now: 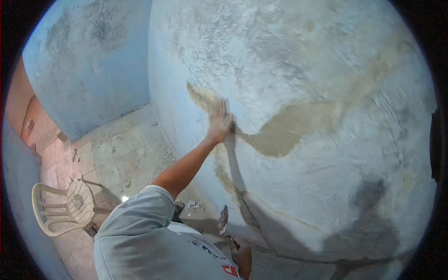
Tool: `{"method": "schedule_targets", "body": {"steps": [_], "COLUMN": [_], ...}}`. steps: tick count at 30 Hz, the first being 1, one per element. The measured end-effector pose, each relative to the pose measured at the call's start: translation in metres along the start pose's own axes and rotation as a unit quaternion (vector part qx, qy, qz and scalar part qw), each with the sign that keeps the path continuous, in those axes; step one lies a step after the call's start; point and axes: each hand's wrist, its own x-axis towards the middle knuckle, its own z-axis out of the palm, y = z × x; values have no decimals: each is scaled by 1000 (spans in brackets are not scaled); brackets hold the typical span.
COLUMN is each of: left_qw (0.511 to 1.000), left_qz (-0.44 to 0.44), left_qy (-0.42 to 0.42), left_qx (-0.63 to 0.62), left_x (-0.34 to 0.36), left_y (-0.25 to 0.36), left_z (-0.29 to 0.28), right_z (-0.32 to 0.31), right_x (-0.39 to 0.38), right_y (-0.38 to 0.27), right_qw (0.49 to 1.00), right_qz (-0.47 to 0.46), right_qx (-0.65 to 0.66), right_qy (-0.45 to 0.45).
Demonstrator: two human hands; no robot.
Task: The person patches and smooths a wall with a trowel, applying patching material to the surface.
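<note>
My left hand [220,125] lies flat against the wall [298,182], fingers stretched upward, slightly blurred. It rests over a strip of tan patching [200,97] on the pale blue, mottled surface. To its right spreads a wider tan filled patch [284,133], joined to it by a narrow strip. Low down, beside my shirt, my right hand [237,249] is partly hidden and appears closed around the handle of a trowel [223,219]. The trowel's blade points up and is smeared grey.
A cream plastic chair [77,203] stands at the left on the tiled floor [109,154]. Broken chips [192,204] lie along the wall's foot. Another blue wall [102,70] with worn plaster meets this one at a corner. A crack [247,212] runs down below my left hand.
</note>
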Motion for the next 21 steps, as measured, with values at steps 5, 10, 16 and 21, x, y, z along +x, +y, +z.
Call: {"method": "schedule_targets", "body": {"steps": [5,10,16,21], "left_qw": [945,941,968,976], "left_qz": [-182,271,63,104], "left_qy": [207,49,243,189], "left_qx": [-175,198,-24,-27], "left_x": [3,-18,42,49], "left_y": [19,112,72,182], "left_z": [32,41,16,37], "right_z": [-18,-44,-50,-62], "right_x": [-26,-39,-36,-35], "right_y": [14,31,47,49], "right_qw": [1000,996,996,987], "right_qz": [8,89,81,141], "right_qx": [7,5,23,52], "right_qy": [24,7,5,48]}}
